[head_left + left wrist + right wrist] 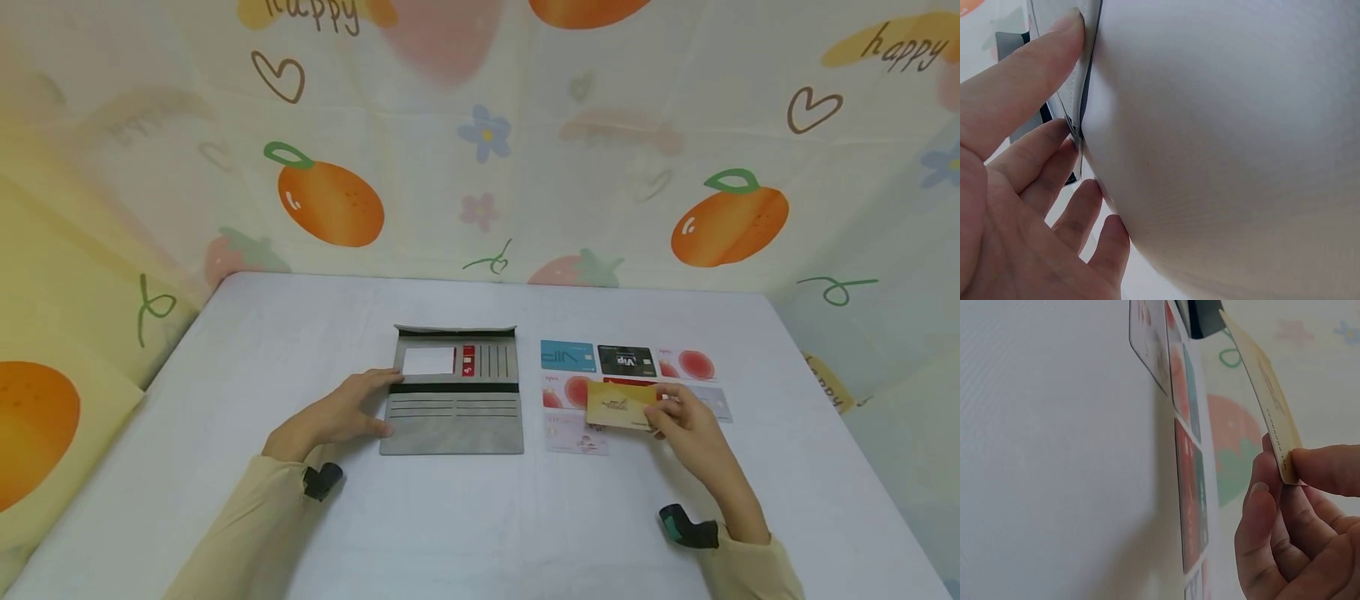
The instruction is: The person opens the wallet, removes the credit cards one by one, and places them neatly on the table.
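A grey wallet [450, 433] lies unfolded on the table, its card slots showing and a white card [429, 361] in its upper half. My left hand [337, 414] rests at the wallet's left edge, thumb and fingers spread; the left wrist view shows the thumb over the edge of the wallet [1089, 56]. Between thumb and fingers, my right hand [693, 433] pinches a gold card [617, 406] by its right end. The right wrist view shows that gold card [1269, 394] lifted off the table, tilted. In the head view it partly hides a red card [626, 381].
Right of the wallet, cards lie in rows: a blue VIP card [567, 356], a black Vip card [626, 361], pink cards [686, 364] and a greyish card [714, 402]. A white cloth covers the table [480, 525]. Behind hangs a fruit-printed curtain [420, 125].
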Tool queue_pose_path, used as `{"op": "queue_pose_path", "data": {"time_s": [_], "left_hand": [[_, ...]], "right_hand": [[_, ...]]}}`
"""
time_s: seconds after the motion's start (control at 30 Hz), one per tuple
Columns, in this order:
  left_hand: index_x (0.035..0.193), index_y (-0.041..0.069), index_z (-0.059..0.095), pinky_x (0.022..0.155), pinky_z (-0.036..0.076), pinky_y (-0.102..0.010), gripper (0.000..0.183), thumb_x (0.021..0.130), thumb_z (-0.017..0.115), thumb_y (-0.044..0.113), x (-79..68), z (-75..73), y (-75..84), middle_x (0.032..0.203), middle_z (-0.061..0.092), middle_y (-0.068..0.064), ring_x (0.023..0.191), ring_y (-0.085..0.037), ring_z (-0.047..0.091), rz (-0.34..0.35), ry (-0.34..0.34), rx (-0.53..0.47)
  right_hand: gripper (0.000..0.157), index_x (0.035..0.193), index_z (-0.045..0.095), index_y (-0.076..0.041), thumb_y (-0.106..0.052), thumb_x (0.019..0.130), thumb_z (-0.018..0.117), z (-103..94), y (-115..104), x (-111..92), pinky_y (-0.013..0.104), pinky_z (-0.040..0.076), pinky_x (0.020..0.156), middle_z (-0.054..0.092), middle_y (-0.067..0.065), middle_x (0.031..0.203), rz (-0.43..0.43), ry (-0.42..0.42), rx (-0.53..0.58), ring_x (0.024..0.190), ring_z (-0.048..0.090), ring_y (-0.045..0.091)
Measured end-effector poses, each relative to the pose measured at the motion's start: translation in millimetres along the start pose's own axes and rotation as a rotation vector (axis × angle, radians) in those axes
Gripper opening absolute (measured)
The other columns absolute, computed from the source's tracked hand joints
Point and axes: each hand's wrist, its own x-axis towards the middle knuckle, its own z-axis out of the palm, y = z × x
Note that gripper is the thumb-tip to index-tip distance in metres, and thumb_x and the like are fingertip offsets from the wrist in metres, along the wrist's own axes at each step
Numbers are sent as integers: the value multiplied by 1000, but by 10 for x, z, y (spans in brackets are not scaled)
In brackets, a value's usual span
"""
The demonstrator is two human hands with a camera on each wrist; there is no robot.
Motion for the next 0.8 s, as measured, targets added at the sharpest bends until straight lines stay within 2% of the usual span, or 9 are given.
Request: {"op": "queue_pose_path", "data": {"time_s": [0.17,0.47,0.8], "left_hand": [[147,-1,42,116,22,-67,76,82,79,12,-7,-3,-6,157,32,-25,145,-51,24,-3,2,1],[147,0,41,116,22,-68,77,81,79,12,4,3,-26,157,32,-26,145,-51,24,5,2,-5],[147,0,42,116,22,-67,78,81,80,13,11,9,-40,158,32,-25,145,-51,24,8,6,-2]], "right_hand": [[42,135,43,8,-14,102,55,-74,59,-23,16,53,69,66,30,117,5,-9,14,78,60,7],[43,134,42,9,-18,102,53,-145,152,-20,17,54,69,61,32,125,71,-72,0,82,60,13],[45,134,41,10,-19,102,53,-203,236,-15,18,51,67,65,29,115,114,-123,-18,78,57,9]]}}
